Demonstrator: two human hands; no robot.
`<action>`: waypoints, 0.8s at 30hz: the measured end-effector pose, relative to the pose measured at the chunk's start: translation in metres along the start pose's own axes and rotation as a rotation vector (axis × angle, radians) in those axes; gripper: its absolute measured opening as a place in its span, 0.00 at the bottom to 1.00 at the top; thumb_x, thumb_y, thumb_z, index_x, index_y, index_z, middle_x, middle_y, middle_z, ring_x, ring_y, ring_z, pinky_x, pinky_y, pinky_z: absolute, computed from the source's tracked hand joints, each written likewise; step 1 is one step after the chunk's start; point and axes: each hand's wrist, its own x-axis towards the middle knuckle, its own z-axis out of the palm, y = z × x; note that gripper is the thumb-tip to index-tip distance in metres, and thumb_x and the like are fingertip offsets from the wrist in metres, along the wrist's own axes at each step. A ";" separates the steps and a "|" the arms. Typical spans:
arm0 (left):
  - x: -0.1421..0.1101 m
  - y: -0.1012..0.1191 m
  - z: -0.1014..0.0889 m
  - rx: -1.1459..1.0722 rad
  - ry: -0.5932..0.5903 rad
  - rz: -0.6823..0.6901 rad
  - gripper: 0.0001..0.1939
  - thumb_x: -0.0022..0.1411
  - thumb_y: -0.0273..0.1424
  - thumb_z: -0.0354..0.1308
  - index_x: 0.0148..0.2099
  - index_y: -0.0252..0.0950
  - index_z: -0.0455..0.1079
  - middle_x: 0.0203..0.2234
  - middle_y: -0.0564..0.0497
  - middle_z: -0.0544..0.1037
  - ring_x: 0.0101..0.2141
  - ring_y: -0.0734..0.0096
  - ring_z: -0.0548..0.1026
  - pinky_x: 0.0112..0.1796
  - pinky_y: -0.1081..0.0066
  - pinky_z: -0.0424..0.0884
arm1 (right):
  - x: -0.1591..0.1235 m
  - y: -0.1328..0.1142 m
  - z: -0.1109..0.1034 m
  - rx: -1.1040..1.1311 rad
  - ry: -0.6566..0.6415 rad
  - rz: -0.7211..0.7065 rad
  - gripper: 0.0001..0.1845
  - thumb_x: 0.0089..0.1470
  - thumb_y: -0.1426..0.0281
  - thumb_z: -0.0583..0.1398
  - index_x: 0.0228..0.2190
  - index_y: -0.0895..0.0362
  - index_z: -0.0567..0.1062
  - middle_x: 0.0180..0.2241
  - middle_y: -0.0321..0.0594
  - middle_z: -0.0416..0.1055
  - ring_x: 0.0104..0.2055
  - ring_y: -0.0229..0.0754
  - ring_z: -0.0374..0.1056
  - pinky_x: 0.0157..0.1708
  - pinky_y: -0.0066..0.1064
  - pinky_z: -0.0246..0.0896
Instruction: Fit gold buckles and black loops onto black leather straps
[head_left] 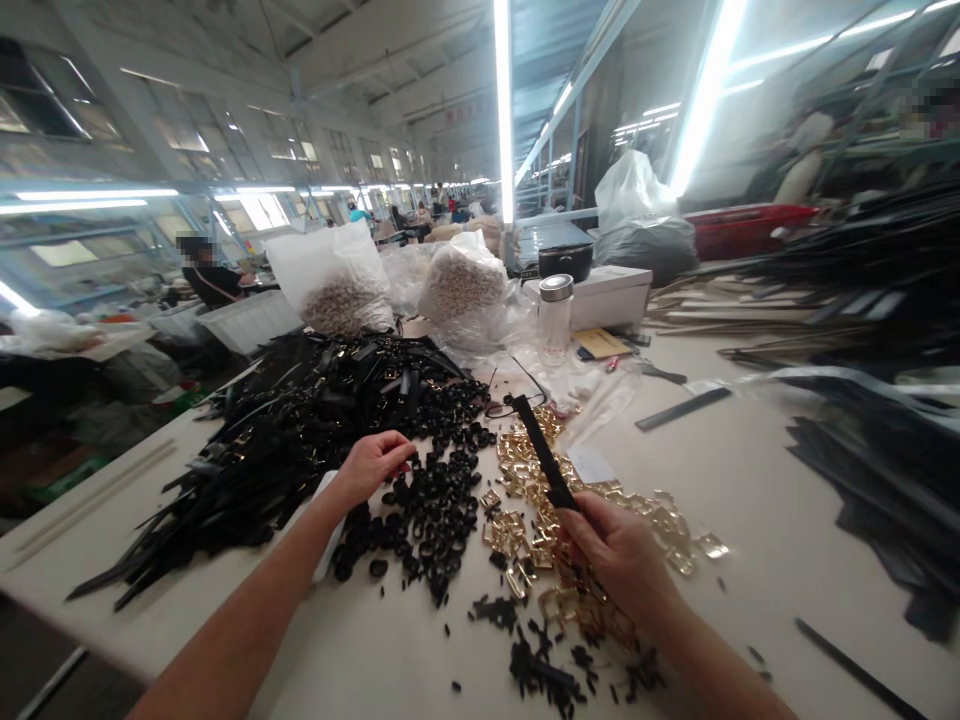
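Note:
In my right hand (600, 540) is a black strap (541, 445), its free end pointing up and away over a spread of gold buckles (525, 455). My left hand (376, 462) has its thumb and fingers pinched together above a heap of small black loops (442, 500); whatever may lie between the fingertips is too small to make out. Beyond and left of that hand rises a large pile of black straps (322, 400), some with gold buckles on them. Small black scraps (540, 670) lie scattered near the table's front.
Behind the piles stand plastic bags of beige pieces (465, 280), a glass bottle (555, 320) and a white box (611, 295). Eyeglasses (517, 400) lie beside the buckles. Dark strips (877, 500) are stacked at right. Another person (210, 275) sits far left.

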 end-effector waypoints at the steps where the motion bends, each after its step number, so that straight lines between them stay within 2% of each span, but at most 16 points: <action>1: 0.003 -0.005 -0.005 0.020 0.006 -0.003 0.16 0.61 0.40 0.50 0.36 0.35 0.73 0.24 0.50 0.80 0.25 0.66 0.77 0.25 0.72 0.70 | 0.000 0.000 0.000 -0.011 0.003 -0.004 0.17 0.57 0.56 0.55 0.28 0.55 0.74 0.18 0.35 0.69 0.19 0.38 0.63 0.19 0.28 0.56; 4: 0.013 -0.019 -0.014 0.135 0.050 -0.011 0.12 0.59 0.33 0.51 0.41 0.38 0.73 0.32 0.49 0.82 0.33 0.64 0.78 0.34 0.69 0.72 | 0.001 -0.001 0.000 -0.041 0.016 -0.022 0.17 0.57 0.56 0.55 0.27 0.55 0.74 0.18 0.35 0.69 0.19 0.39 0.63 0.20 0.28 0.56; 6: 0.021 -0.026 -0.019 0.237 0.070 -0.013 0.10 0.55 0.28 0.54 0.38 0.39 0.74 0.34 0.49 0.81 0.38 0.62 0.77 0.42 0.67 0.70 | 0.001 -0.001 0.000 -0.050 0.019 -0.029 0.17 0.57 0.56 0.55 0.28 0.54 0.74 0.19 0.35 0.70 0.19 0.39 0.64 0.21 0.29 0.57; 9: 0.031 -0.034 -0.020 0.349 0.044 -0.007 0.12 0.50 0.21 0.54 0.35 0.39 0.75 0.34 0.48 0.81 0.42 0.60 0.76 0.49 0.65 0.65 | 0.001 -0.001 0.000 -0.043 0.013 -0.026 0.17 0.57 0.56 0.55 0.28 0.54 0.74 0.20 0.35 0.71 0.20 0.39 0.65 0.21 0.29 0.57; 12: 0.035 -0.032 -0.009 0.403 -0.025 0.028 0.15 0.50 0.20 0.54 0.38 0.38 0.76 0.36 0.47 0.81 0.43 0.60 0.76 0.49 0.65 0.65 | 0.000 -0.001 -0.001 -0.043 0.002 -0.013 0.17 0.57 0.56 0.55 0.27 0.55 0.73 0.20 0.35 0.71 0.20 0.39 0.64 0.21 0.28 0.57; 15: 0.031 -0.021 0.007 0.399 -0.136 0.089 0.15 0.52 0.23 0.56 0.42 0.40 0.76 0.38 0.50 0.81 0.40 0.65 0.77 0.44 0.71 0.69 | 0.000 -0.003 -0.001 -0.053 0.000 -0.009 0.17 0.57 0.56 0.55 0.28 0.55 0.73 0.20 0.35 0.71 0.20 0.39 0.64 0.21 0.28 0.57; 17: 0.027 -0.012 0.012 0.389 -0.185 0.125 0.15 0.55 0.26 0.56 0.45 0.40 0.75 0.40 0.52 0.81 0.39 0.68 0.78 0.42 0.74 0.70 | 0.000 -0.003 -0.002 -0.062 0.005 -0.010 0.17 0.57 0.56 0.55 0.27 0.55 0.73 0.20 0.35 0.71 0.20 0.39 0.64 0.21 0.28 0.56; 20: 0.021 -0.005 0.002 0.417 -0.174 0.147 0.16 0.58 0.27 0.52 0.48 0.39 0.74 0.43 0.51 0.80 0.41 0.67 0.77 0.44 0.73 0.69 | 0.000 -0.002 -0.002 -0.072 0.005 -0.006 0.17 0.57 0.56 0.55 0.26 0.55 0.72 0.20 0.35 0.70 0.20 0.38 0.64 0.21 0.28 0.56; 24: 0.011 -0.014 -0.022 0.516 -0.180 0.147 0.15 0.54 0.23 0.54 0.42 0.41 0.75 0.37 0.50 0.81 0.40 0.63 0.77 0.45 0.69 0.68 | 0.001 0.002 -0.001 -0.100 0.012 -0.018 0.17 0.58 0.57 0.55 0.27 0.55 0.73 0.21 0.35 0.72 0.21 0.39 0.66 0.22 0.28 0.56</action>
